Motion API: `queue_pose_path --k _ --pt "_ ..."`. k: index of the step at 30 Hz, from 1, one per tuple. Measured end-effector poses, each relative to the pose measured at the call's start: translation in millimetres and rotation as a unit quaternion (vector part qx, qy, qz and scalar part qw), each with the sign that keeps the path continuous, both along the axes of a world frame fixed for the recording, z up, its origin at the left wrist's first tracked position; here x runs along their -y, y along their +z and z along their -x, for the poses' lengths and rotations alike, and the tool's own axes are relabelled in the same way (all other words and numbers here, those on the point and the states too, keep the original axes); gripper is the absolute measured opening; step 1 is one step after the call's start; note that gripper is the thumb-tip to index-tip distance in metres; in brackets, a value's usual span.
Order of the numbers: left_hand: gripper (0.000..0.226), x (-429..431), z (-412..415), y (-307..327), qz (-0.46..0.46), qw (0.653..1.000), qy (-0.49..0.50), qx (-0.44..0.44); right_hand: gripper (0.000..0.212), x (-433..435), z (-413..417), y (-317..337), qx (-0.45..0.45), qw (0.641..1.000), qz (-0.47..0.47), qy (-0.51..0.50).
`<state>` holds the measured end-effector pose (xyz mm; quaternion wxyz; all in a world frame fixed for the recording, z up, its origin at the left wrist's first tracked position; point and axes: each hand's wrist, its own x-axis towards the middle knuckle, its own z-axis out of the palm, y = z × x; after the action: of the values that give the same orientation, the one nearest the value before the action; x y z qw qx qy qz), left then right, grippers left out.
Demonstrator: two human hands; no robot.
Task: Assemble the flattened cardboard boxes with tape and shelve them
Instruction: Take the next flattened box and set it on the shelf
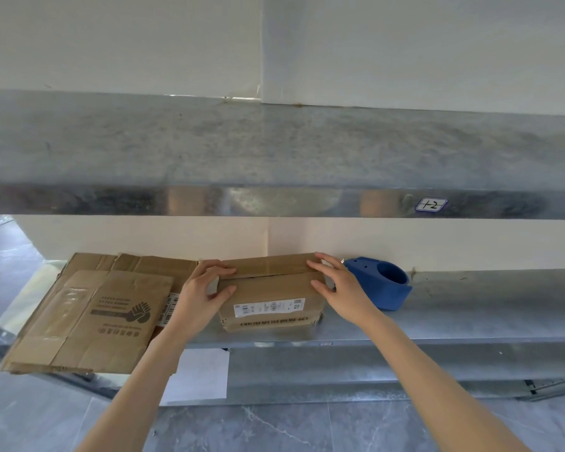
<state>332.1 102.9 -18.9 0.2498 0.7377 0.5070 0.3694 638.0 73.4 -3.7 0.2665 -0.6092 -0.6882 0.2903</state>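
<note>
I see the box point(269, 288) on the shelf point(470, 321), just left of the tape dispenser point(380, 282). The left grip point(199, 288) pinches its far end and the right grip point(340, 288) presses the near end, fingers spread. Light and crushable, I judge: hold the corners.

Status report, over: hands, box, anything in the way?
Left hand grips box, right hand presses it. Box on shelf, flaps down. Flat cardboard left, blue dispenser right, neither blocking.
</note>
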Motion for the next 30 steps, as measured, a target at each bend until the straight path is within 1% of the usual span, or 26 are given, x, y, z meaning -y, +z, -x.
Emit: queue_pose_path --k 9,17,27,30 --pt "0.026 -3 -26 -5 -0.004 1.000 0.000 0.031 0.043 5 -20 3 0.006 0.999 -0.008 -0.030" --pt "0.027 -8 4 -4 0.005 1.000 0.001 0.026 0.041 -5 8 0 -0.003 1.000 -0.002 -0.022" --pt "0.027 -16 18 3 0.025 1.000 0.007 0.008 0.044 -16 27 -7 -0.024 0.999 0.014 -0.021" --pt "0.028 -12 17 -1 0.013 1.000 0.005 0.012 0.044 -16 23 -10 -0.023 1.000 0.008 -0.018"
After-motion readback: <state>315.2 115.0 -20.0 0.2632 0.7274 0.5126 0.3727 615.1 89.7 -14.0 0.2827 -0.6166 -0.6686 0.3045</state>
